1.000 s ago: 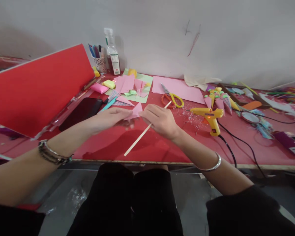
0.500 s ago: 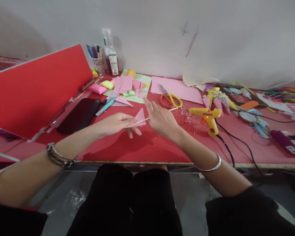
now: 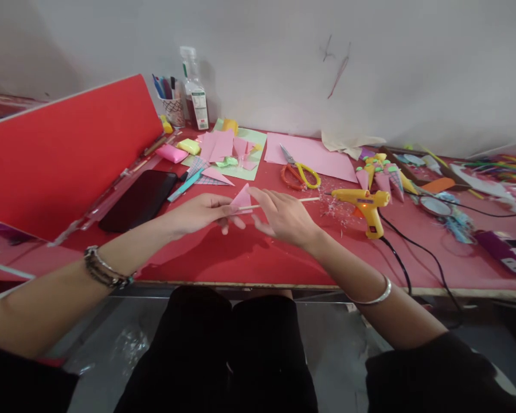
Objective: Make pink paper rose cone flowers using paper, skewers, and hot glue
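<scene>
My left hand [image 3: 208,211] pinches a small folded piece of pink paper [image 3: 241,198] together with one end of a thin wooden stick [image 3: 310,199], above the red tabletop. The stick runs nearly level to the right, and its middle is hidden by my right hand [image 3: 287,217]. That hand hovers over the stick with its fingers stretched out and its thumb apart; whether it touches the stick is unclear. Beyond my hands are scissors [image 3: 305,175] with a red and a yellow handle. A yellow glue gun [image 3: 370,211] stands right of my right hand, its nozzle near the stick's free end.
A black phone [image 3: 138,201] and a leaning red board [image 3: 69,155] are at left. Pink sheets [image 3: 309,155], a glass bottle [image 3: 196,103] and a pen cup [image 3: 172,110] line the wall. Small paper cones [image 3: 383,179] and a purple power strip [image 3: 501,252] lie right; a black cord [image 3: 398,261] trails down.
The stick has turned from slanting to nearly level. My right hand has lowered slightly, its thumb now apart from its fingers. The pink paper has shifted a little left, still in my left hand.
</scene>
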The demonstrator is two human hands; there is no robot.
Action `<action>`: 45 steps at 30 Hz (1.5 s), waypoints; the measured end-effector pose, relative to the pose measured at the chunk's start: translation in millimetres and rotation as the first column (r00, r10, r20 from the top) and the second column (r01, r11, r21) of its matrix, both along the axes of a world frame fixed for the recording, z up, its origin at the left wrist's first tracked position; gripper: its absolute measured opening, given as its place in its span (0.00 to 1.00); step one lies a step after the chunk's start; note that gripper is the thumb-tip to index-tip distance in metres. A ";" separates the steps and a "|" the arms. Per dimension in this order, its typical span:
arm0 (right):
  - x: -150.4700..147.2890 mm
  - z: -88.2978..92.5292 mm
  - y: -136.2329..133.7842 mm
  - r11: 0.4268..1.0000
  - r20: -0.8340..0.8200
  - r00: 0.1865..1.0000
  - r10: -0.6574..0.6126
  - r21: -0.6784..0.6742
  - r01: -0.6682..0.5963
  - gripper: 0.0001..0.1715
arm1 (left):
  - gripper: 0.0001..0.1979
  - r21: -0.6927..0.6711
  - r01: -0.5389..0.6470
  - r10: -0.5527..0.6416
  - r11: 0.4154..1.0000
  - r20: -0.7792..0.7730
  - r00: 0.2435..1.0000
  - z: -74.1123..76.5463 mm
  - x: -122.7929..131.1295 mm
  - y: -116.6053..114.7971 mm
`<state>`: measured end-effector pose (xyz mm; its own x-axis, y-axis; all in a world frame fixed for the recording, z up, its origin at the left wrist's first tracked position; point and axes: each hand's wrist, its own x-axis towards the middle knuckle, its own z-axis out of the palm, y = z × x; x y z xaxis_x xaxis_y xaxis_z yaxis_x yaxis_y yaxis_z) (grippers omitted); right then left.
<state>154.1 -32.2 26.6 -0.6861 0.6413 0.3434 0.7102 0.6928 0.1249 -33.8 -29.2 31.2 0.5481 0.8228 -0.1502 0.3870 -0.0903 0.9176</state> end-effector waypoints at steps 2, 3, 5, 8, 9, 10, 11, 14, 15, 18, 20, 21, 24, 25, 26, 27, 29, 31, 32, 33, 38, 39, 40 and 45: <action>3.5 -2.2 0.5 0.998 -0.004 0.999 0.046 0.035 -0.046 0.19 | 0.13 -0.022 -0.035 0.036 0.999 0.022 0.999 1.0 -0.4 -0.4; 4.6 -3.1 0.9 0.997 -0.001 0.998 0.057 0.051 -0.057 0.17 | 0.13 -0.036 -0.047 0.049 0.998 0.031 0.998 1.1 -0.5 -0.5; 5.9 -4.0 1.6 0.994 0.022 0.998 0.065 0.089 -0.067 0.15 | 0.13 -0.057 -0.050 0.052 0.997 0.046 0.998 0.5 -0.7 -0.3; 5.6 -3.2 1.5 0.984 0.080 0.995 0.057 0.165 -0.070 0.15 | 0.13 -0.066 -0.019 0.023 0.998 0.064 0.998 -1.8 -1.6 0.8; 5.1 -2.6 1.1 0.980 0.098 0.994 0.054 0.185 -0.072 0.15 | 0.13 -0.067 -0.008 0.012 0.998 0.065 0.998 -2.5 -2.2 1.1; 4.5 -2.0 0.6 0.978 0.113 0.992 0.051 0.197 -0.073 0.15 | 0.13 -0.069 0.002 0.003 0.998 0.062 0.998 -3.1 -2.7 1.3; 4.0 -1.2 0.0 0.977 0.127 0.991 0.049 0.200 -0.074 0.15 | 0.13 -0.071 0.010 -0.006 0.997 0.056 0.998 -3.5 -3.2 1.2; 2.8 0.7 -2.1 0.980 0.159 0.986 0.053 0.180 -0.081 0.15 | 0.13 -0.066 0.032 -0.030 0.997 0.039 0.999 -3.0 -4.1 0.1; 2.6 1.3 -2.7 0.982 0.167 0.984 0.055 0.171 -0.084 0.16 | 0.13 -0.057 0.042 -0.040 0.998 0.037 0.999 -2.5 -4.2 -0.5; 1.9 2.9 -4.0 0.988 0.179 0.982 0.059 0.131 -0.083 0.19 | 0.13 -0.010 0.067 -0.066 0.998 0.040 0.997 -0.4 -3.7 -2.5; 0.8 4.1 -4.3 0.995 0.181 0.983 0.039 0.081 -0.054 0.21 | 0.12 0.028 0.073 -0.073 0.997 0.032 0.997 1.0 -3.1 -3.8; 0.0 4.9 -4.3 0.998 0.184 0.983 0.019 0.053 -0.029 0.22 | 0.12 0.043 0.073 -0.074 0.996 0.022 0.997 1.6 -2.7 -4.4; -2.5 7.9 -4.0 0.998 0.199 0.979 -0.055 -0.032 0.063 0.24 | 0.13 0.077 0.068 -0.067 0.995 -0.014 0.998 2.5 -2.1 -5.9; -3.0 9.1 -4.0 0.995 0.201 0.977 -0.071 -0.059 0.084 0.25 | 0.13 0.092 0.065 -0.063 0.994 -0.024 0.998 2.4 -2.0 -6.2; -3.3 10.3 -4.0 0.991 0.201 0.976 -0.079 -0.086 0.098 0.25 | 0.13 0.112 0.066 -0.062 0.992 -0.035 0.997 2.1 -2.0 -6.6; -3.3 11.5 -4.1 0.988 0.200 0.976 -0.083 -0.114 0.107 0.25 | 0.13 0.134 0.072 -0.065 0.988 -0.051 0.997 1.7 -2.1 -6.9; -2.6 13.3 -4.0 0.978 0.190 0.979 -0.076 -0.176 0.110 0.24 | 0.13 0.179 0.096 -0.081 0.979 -0.088 0.993 1.1 -2.2 -7.6; -1.2 14.2 -3.4 0.965 0.165 0.984 -0.060 -0.243 0.099 0.22 | 0.14 0.235 0.122 -0.089 0.964 -0.146 0.985 1.0 -2.1 -8.3; -0.5 14.2 -2.9 0.957 0.146 0.988 -0.049 -0.275 0.088 0.22 | 0.14 0.275 0.133 -0.083 0.952 -0.186 0.979 1.2 -2.0 -8.6; 0.3 13.9 -2.3 0.950 0.122 0.992 -0.035 -0.303 0.071 0.21 | 0.15 0.323 0.146 -0.072 0.935 -0.231 0.970 1.6 -1.8 -8.8; 3.5 12.3 1.3 0.926 0.031 0.999 0.014 -0.377 -0.001 0.21 | 0.14 0.458 0.268 -0.059 0.847 -0.421 0.905 3.0 -1.6 -8.1; 3.9 12.6 1.6 0.920 0.022 1.000 0.017 -0.391 -0.007 0.21 | 0.14 0.457 0.292 -0.070 0.840 -0.441 0.895 2.7 -1.8 -7.7; 4.2 13.1 1.9 0.913 0.016 1.000 0.020 -0.408 -0.012 0.21 | 0.14 0.454 0.308 -0.078 0.836 -0.458 0.886 2.2 -2.1 -7.3; 5.0 16.7 2.1 0.885 0.011 1.000 0.023 -0.464 -0.015 0.19 | 0.10 0.430 0.318 -0.066 0.845 -0.506 0.860 -0.3 -2.5 -6.5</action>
